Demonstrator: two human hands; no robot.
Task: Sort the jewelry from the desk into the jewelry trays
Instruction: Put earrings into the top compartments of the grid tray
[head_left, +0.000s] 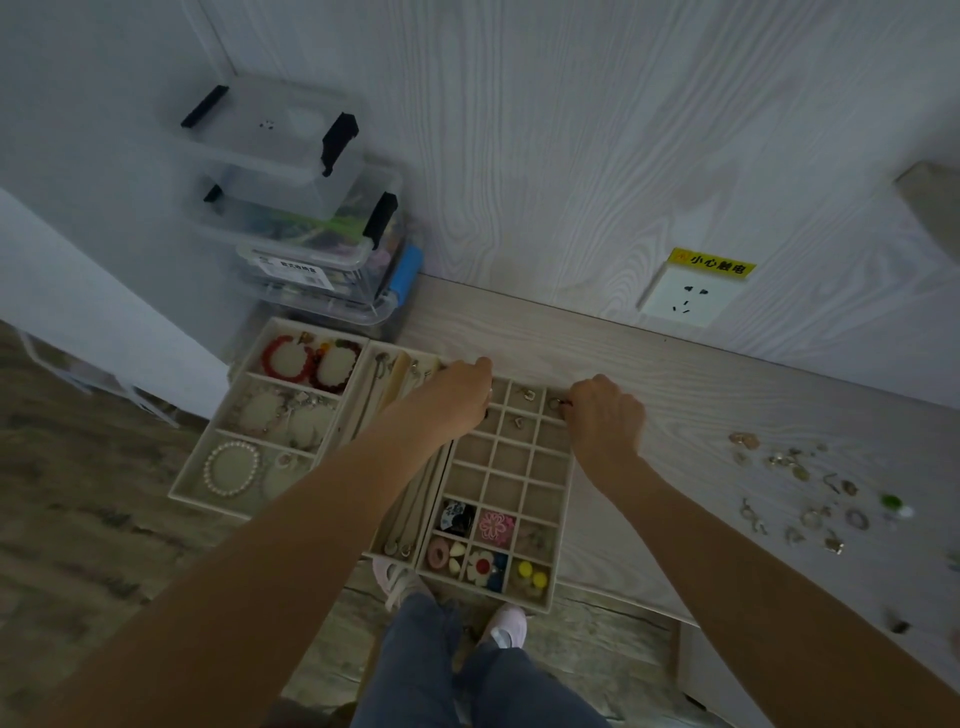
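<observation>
Three beige jewelry trays sit side by side at the surface's (675, 395) left end. The bracelet tray (228, 415) holds red bead bracelets and a pearl bracelet (231, 469); the narrow necklace tray (400, 499) runs lengthwise away from the person. The grid tray (506, 488), overhanging the near edge, holds hair clips in near cells and small rings in far ones. The left hand (457, 397) rests curled at its far left corner. The right hand (605, 415) pinches a ring (557, 403) over a far cell. Loose jewelry (810, 493) lies well apart to the right.
</observation>
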